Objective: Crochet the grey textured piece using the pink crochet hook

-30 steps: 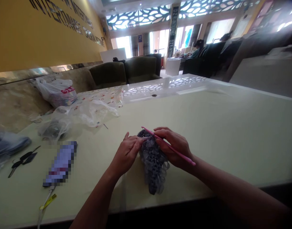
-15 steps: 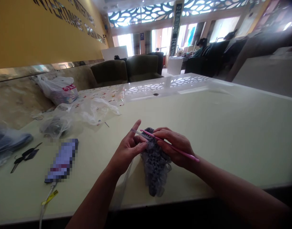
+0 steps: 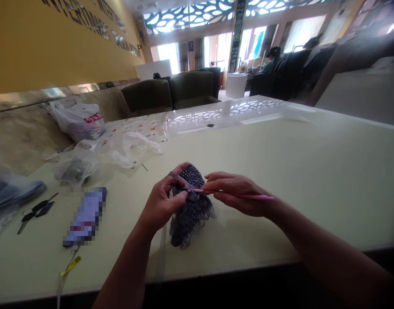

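A dark grey crochet piece [image 3: 192, 214] with frilly, sheer loops hangs just over the near part of the table. My left hand [image 3: 164, 199] pinches its upper left edge between thumb and fingers. A strip of sheer grey ribbon yarn [image 3: 162, 253] runs over the left fingers and trails down to the table's edge. My right hand [image 3: 237, 193] grips a pink crochet hook [image 3: 256, 197] lying almost level. The hook's tip meets the work beside the left thumb; whether it is inside a stitch is hard to make out.
On the pale table [image 3: 280, 180], a blurred-out phone-like object [image 3: 85, 216] with a white cable [image 3: 66, 268] lies left, near keys [image 3: 36, 212]. Clear plastic bags [image 3: 77, 165] and a white carrier bag [image 3: 77, 120] stand further back. Armchairs [image 3: 193, 88] and a seated person [image 3: 270, 60] are beyond.
The crochet piece has swung left and tilted, showing more of its meshed top. My left hand moved slightly left and down. The hook has turned from steeply slanted to nearly level.
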A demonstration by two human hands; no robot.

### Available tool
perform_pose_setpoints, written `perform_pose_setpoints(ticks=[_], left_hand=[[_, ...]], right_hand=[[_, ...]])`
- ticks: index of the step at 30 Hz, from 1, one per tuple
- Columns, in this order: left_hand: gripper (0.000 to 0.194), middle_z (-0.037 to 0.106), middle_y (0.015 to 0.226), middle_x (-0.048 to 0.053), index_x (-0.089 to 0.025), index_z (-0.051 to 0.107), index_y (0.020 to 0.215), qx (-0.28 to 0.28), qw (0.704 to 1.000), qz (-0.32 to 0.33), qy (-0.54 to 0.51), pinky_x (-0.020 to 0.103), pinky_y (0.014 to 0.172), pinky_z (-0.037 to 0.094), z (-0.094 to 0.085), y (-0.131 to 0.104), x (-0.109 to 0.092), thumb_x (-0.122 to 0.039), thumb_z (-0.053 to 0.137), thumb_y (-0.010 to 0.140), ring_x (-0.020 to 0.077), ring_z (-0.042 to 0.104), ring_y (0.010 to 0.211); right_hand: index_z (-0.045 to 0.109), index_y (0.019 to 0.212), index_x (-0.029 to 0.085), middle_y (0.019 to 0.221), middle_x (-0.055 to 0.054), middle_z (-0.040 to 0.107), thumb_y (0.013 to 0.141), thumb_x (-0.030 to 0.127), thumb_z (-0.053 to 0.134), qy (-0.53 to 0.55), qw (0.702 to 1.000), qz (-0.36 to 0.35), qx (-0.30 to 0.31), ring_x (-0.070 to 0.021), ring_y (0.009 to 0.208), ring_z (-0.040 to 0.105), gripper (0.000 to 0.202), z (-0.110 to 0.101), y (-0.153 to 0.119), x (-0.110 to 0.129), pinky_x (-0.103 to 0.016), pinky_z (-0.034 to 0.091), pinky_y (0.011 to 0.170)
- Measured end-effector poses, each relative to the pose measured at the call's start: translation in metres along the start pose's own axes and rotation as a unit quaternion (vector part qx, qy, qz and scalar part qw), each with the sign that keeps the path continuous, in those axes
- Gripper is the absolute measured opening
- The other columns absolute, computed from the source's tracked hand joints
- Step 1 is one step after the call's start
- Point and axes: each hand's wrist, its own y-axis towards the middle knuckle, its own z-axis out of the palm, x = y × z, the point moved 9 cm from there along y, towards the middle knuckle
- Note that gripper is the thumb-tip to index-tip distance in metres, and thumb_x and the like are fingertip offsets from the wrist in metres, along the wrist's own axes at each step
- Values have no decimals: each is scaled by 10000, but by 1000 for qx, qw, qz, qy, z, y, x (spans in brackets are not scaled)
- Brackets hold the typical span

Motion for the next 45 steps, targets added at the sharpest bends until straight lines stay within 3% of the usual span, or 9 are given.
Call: perform_pose_setpoints(ticks=[5, 9, 14, 18, 21, 26, 31, 40, 45], left_hand=[[74, 546, 1468, 130, -182, 643, 857, -40, 997, 33, 59, 457, 1060, 417, -2, 1, -5, -193, 655, 785, 314, 597, 1225], [85, 564, 1460, 95, -212, 600, 862, -79, 975, 103, 179, 506, 1202, 222, 1, 0, -13, -157, 623, 802, 278, 525, 1332], [127, 653, 1339, 65, -222, 630, 916, -101, 942, 176, 266, 491, 1235, 121, 17, -7, -21, -140, 611, 822, 200, 644, 1093], [275, 708, 1120, 50, -243, 697, 1067, -134, 971, 104, 171, 444, 1137, 309, 17, -9, -11, -181, 676, 800, 222, 620, 1079], [622, 689, 915, 12, -260, 579, 1366, -113, 993, -12, 5, 352, 938, 443, 16, -6, 10, -228, 747, 768, 192, 630, 918], [835, 673, 872, -10, -236, 519, 1437, 41, 954, -144, -260, 265, 825, 449, 34, -4, 28, -193, 839, 666, 132, 610, 828], [826, 687, 838, -8, -226, 554, 1409, 115, 911, -186, -348, 253, 804, 441, 46, -8, 27, -114, 827, 638, 120, 619, 780], [708, 636, 824, -16, -212, 631, 1324, 17, 937, -126, -326, 227, 701, 442, 17, 2, 24, -115, 781, 639, 112, 580, 741], [606, 650, 822, -3, -220, 686, 1256, -4, 956, -103, -273, 240, 721, 458, 12, 3, 23, -131, 755, 661, 125, 572, 756]], right_hand=[[646, 1143, 137, 967, -94, 678, 1015, 179, 448, -55, 998, -32, 11, -159, 892, 632, 239, 4, 2, 5, -296, 522, 863], [631, 1108, 137, 866, -67, 638, 995, 160, 435, -126, 991, -28, 25, -168, 818, 583, 227, 13, 2, 1, -347, 505, 870], [608, 899, 154, 774, -30, 592, 960, 162, 457, -271, 962, -35, -3, -157, 691, 516, 163, 29, 1, -2, -359, 497, 894], [543, 743, 186, 669, 8, 502, 962, 127, 417, -386, 915, -38, -112, -142, 600, 428, 260, 31, -3, 7, -350, 489, 930], [544, 749, 187, 657, 16, 490, 963, 112, 435, -408, 898, -59, -157, -138, 602, 421, 252, 30, -9, 18, -363, 481, 972], [586, 860, 174, 683, 24, 529, 938, 108, 523, -371, 902, -160, -152, -129, 628, 460, 119, 29, -15, 38, -396, 483, 1008], [577, 808, 175, 682, 9, 545, 957, 151, 532, -317, 916, -214, -124, -131, 637, 481, 157, 26, -15, 43, -339, 543, 871], [635, 945, 147, 783, -34, 615, 914, 156, 588, -245, 947, -165, -127, -142, 698, 580, 57, 11, -11, 30, -365, 559, 862], [665, 883, 164, 823, -36, 632, 926, 136, 582, -51, 992, -56, -104, -152, 787, 608, 97, -5, -6, 10, -398, 533, 931]])
